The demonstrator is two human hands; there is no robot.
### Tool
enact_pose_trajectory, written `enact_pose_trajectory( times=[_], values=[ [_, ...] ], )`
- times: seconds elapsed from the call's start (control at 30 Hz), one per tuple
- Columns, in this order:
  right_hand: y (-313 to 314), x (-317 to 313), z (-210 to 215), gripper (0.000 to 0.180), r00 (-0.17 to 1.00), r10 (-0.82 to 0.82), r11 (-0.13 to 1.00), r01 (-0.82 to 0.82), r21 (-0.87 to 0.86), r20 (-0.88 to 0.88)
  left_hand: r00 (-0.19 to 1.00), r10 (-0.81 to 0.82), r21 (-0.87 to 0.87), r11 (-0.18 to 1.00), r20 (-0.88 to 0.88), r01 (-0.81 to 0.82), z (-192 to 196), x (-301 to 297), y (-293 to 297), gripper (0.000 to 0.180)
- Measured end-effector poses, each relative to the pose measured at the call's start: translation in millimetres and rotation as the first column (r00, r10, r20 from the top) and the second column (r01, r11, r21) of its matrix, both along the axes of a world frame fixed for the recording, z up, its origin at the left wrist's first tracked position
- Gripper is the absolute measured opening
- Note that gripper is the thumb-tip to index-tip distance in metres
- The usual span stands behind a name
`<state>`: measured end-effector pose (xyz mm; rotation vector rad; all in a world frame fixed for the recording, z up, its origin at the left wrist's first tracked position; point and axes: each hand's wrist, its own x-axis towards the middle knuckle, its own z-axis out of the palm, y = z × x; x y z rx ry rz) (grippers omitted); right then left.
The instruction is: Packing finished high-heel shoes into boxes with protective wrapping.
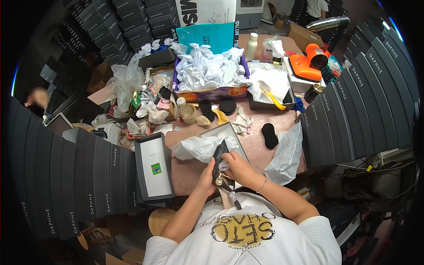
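Note:
My left hand (206, 177) is closed around a black shoe (219, 153) with a gold-coloured ornament (219, 180), held upright in front of my chest. Over the shoe's opening, my right hand (240, 169) is closed on a wad of crumpled white paper (224, 166); its fingertips are partly hidden. Just beyond the hands, white tissue paper (198, 149) spills over an open grey shoebox (237, 140). To the left lies another open grey box part (168, 176) with a pale inside and a small green sticker.
Crumpled white paper (210, 66) fills a purple carton at the back. A yellow-handled brush or tool (274, 100) rests in a black box lid. Black insole-like pads (270, 135) and a tissue sheet (285, 154) lie right. Stacked shoeboxes (349, 110) flank both sides; an orange machine (304, 66) stands back right.

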<state>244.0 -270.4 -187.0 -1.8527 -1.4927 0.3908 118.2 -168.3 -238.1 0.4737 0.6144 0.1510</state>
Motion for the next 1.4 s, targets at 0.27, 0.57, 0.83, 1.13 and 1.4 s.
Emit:
enact_pose_trajectory(
  times=[0.27, 0.57, 0.83, 1.13, 1.4],
  values=[
    [11.7, 4.5, -10.3, 0.019, 0.971, 0.069, 0.998, -0.069, -0.005, 0.228, 1.0, 0.016, -0.008, 1.0, 0.006, -0.016, -8.3, 0.3, 1.8, 0.043],
    [12.2, 16.6, 11.7, 0.043, 0.975, -0.102, 0.989, 0.121, 0.087, -0.199, 0.99, -0.012, 0.048, 0.999, 0.141, 0.005, 1.9, -5.7, 2.1, 0.042],
    [14.3, 23.2, -14.6, 0.081, 0.926, -0.129, 0.991, 0.136, -0.006, -0.355, 0.988, -0.086, 0.212, 0.976, 0.128, 0.058, 24.8, -4.5, -7.2, 0.045],
    [-41.6, 25.1, -0.3, 0.099, 0.651, -0.029, 0.989, -0.092, -0.117, -0.758, 0.979, 0.202, 0.596, 0.79, -0.027, -0.146, -21.6, 15.8, -9.7, 0.049],
    [-96.4, 34.6, 11.3, 0.088, 0.327, -0.171, 0.984, 0.096, -0.148, -0.929, 0.878, 0.437, 0.853, 0.518, -0.195, -0.068, -9.7, 33.8, 74.9, 0.036]
  ],
)
